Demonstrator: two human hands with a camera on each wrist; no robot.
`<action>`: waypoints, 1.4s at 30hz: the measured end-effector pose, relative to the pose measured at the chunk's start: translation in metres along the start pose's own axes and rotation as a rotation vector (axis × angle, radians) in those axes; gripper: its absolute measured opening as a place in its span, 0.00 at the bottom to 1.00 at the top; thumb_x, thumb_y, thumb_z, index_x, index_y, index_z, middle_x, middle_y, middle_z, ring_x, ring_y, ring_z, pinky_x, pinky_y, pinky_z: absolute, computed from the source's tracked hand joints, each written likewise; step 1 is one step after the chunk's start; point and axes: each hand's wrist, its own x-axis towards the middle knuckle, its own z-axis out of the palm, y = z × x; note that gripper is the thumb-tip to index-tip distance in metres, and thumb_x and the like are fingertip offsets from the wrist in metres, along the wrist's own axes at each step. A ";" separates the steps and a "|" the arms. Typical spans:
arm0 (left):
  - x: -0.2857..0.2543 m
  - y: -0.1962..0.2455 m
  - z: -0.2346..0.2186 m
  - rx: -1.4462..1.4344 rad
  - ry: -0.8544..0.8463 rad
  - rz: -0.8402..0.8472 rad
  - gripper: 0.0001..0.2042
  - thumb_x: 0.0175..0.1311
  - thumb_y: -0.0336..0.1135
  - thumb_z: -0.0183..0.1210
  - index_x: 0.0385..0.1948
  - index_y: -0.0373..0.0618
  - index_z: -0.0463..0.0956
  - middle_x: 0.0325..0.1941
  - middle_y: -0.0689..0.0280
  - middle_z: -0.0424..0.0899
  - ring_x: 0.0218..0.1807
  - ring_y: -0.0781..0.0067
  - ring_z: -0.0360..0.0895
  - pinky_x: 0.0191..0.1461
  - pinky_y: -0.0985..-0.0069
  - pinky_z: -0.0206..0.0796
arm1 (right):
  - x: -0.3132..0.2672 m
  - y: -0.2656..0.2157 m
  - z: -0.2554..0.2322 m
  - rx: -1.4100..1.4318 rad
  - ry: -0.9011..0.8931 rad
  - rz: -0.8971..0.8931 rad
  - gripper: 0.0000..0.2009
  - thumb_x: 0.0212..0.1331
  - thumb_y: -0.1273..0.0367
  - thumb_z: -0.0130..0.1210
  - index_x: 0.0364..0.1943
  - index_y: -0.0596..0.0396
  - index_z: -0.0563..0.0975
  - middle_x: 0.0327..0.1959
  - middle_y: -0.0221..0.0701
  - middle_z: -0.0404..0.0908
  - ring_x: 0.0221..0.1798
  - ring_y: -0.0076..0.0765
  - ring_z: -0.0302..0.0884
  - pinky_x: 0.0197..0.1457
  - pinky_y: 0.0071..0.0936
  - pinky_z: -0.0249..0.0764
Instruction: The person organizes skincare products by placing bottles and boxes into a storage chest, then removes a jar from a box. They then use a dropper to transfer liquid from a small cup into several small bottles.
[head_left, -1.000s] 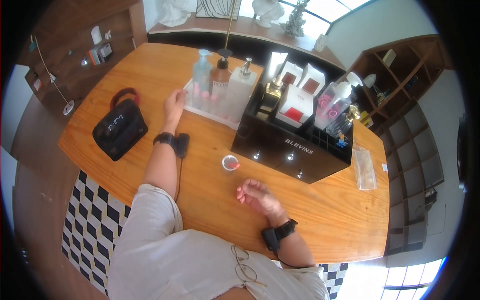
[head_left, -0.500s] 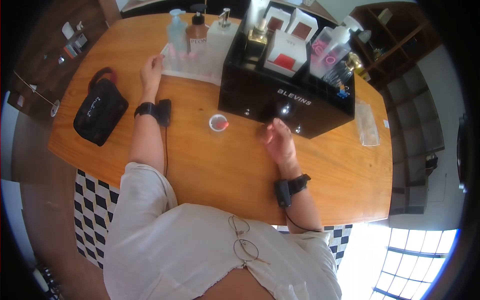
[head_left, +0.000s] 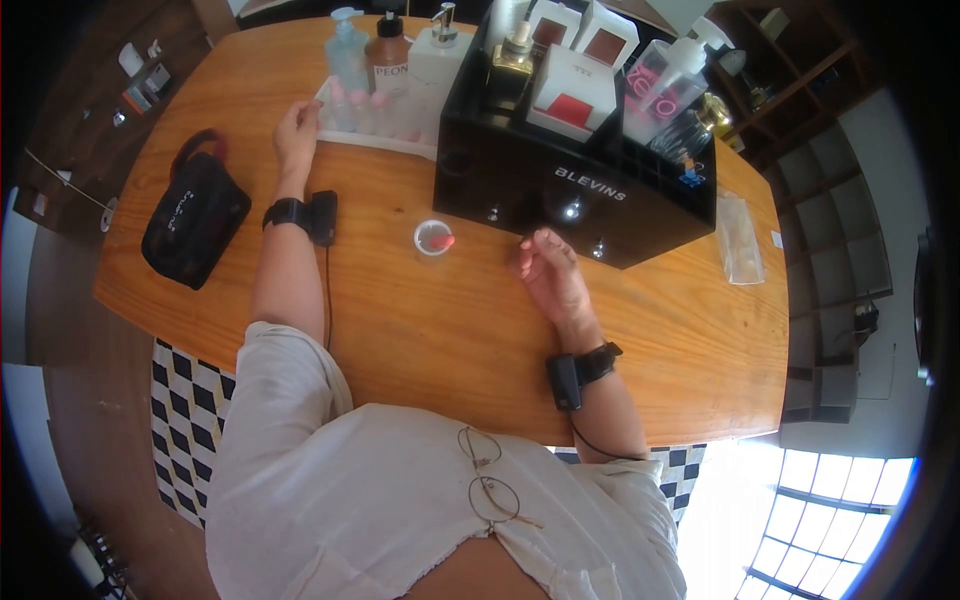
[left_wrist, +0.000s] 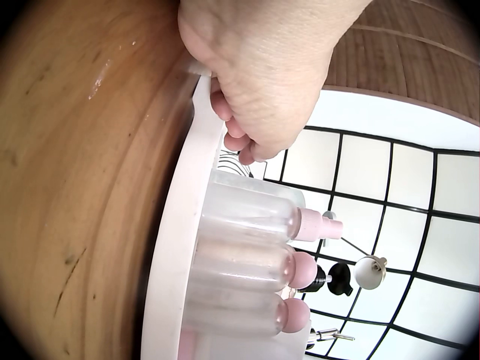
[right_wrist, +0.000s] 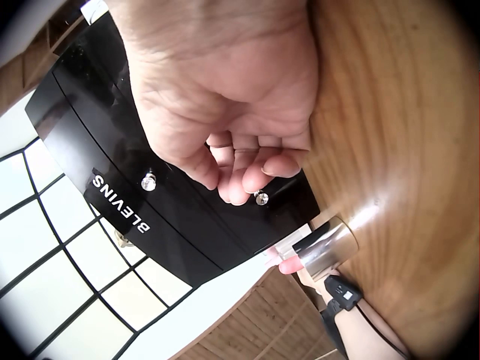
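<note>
My left hand (head_left: pixel 295 140) grips the left end of a white tray (left_wrist: pixel 166 247), its fingers curled at the rim. On the tray stand clear bottles with pink tops (left_wrist: pixel 247 264), a blue pump bottle (head_left: pixel 347 55), a brown pump bottle (head_left: pixel 389 58) and a white pump bottle (head_left: pixel 432 72). My right hand (head_left: pixel 555 275) hovers before a black drawer cabinet (head_left: pixel 520 185) marked BLEVINS. Its fingers hang loosely curled near the crystal knobs (right_wrist: pixel 148 181), with nothing in them. Left of it stands a small round cup (head_left: pixel 421 250) with a pink-tipped item.
White boxes (head_left: pixel 572 92), a gold-capped bottle (head_left: pixel 511 70) and a pump bottle (head_left: pixel 665 90) stand on the cabinet's top. A black pouch (head_left: pixel 197 222) lies at the table's left, a clear plastic bag (head_left: pixel 740 242) at its right. A cable (head_left: pixel 329 300) runs beside the left arm.
The head view has tilted down. My right hand has moved forward and right, from near the cup to the cabinet's front. My left hand stays at the tray's end.
</note>
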 end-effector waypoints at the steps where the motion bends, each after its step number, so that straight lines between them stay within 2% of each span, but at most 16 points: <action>1: 0.001 -0.001 0.000 0.010 -0.006 0.009 0.13 0.73 0.41 0.56 0.43 0.41 0.83 0.24 0.74 0.75 0.28 0.85 0.69 0.33 0.82 0.61 | 0.000 0.000 0.000 -0.005 -0.008 -0.002 0.07 0.71 0.69 0.53 0.35 0.52 0.79 0.33 0.28 0.84 0.31 0.24 0.77 0.37 0.23 0.73; 17: 0.001 0.000 -0.002 0.057 -0.016 0.022 0.13 0.73 0.41 0.55 0.43 0.41 0.83 0.23 0.73 0.75 0.28 0.84 0.69 0.33 0.82 0.61 | 0.000 0.001 -0.003 -0.008 -0.013 0.008 0.04 0.70 0.70 0.54 0.37 0.51 0.79 0.35 0.29 0.84 0.33 0.25 0.78 0.39 0.25 0.74; 42: 0.003 -0.007 -0.001 0.036 -0.011 0.016 0.13 0.72 0.42 0.57 0.42 0.42 0.84 0.25 0.73 0.77 0.29 0.85 0.70 0.33 0.82 0.61 | -0.001 0.002 -0.001 -0.018 0.004 0.008 0.05 0.70 0.70 0.54 0.36 0.50 0.80 0.35 0.28 0.84 0.32 0.25 0.78 0.39 0.24 0.74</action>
